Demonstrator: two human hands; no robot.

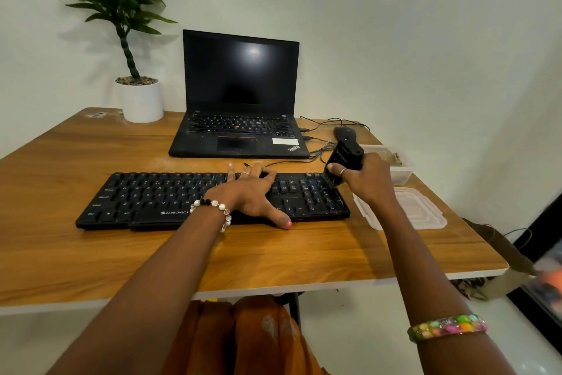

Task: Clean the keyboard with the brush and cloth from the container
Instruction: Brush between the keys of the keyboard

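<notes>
Keyboard (146,201), black and long, lies flat on the wooden table (91,253), in front of the open laptop (240,94) and well to the left of the grip on the brush. Behind its left end, far from that grip, stands a green plant in a white pot (142,101). On the keyboard's middle rests the left hand (252,195): its fingers are spread and straight, they lie on the keys, and the thumb reaches over the front edge to touch the table. A bead bracelet (213,210) is on this wrist. To the right, the right hand (365,180) has its fingers curled around the black brush (343,161) and grips its body firmly. Below the grip, the dark bristles point down at the upper right corner of the keyboard, over the number keys; I cannot tell if they touch the keys. Just behind the grip and to its right stands the clear container (401,167), partly hidden by the hand. In front of the grip, on the table beside the keyboard's right end, lies the clear lid (419,210). A black mouse (343,132) with its cables lies behind the gripped brush. The cloth I cannot make out for sure.
</notes>
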